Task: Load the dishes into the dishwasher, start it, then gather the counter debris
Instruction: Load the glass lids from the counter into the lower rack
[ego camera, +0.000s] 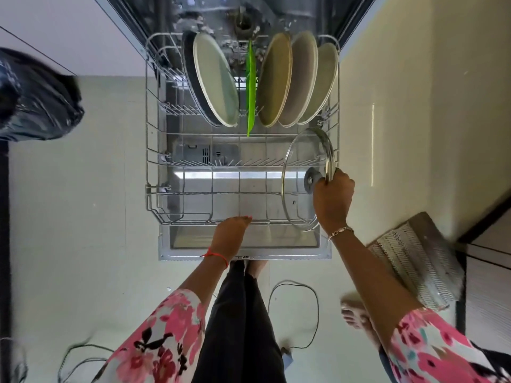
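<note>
The right hand (pixel 333 194) is gripping a glass lid (pixel 297 189) upright at the right of the rack (pixel 150 150), while the left hand (pixel 231 230) is touching its front rail (finger curl impossible to tell).

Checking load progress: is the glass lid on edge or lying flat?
On edge, tilted: the lid shows as a narrow oval over the rack, right hand gripping its rim. Whether seated: cannot tell.

Looking almost straight down from head height through a wide-angle lens, facing the open dishwasher (pixel 276 255) and its pulled-out lower rack (pixel 193 193). Sitting close: catching the left hand (pixel 232 229) at the rack's front rim, the right hand (pixel 333 199) on the glass lid (pixel 297 189), bare feet (pixel 355 313) and floor (pixel 83 217) below.
</note>
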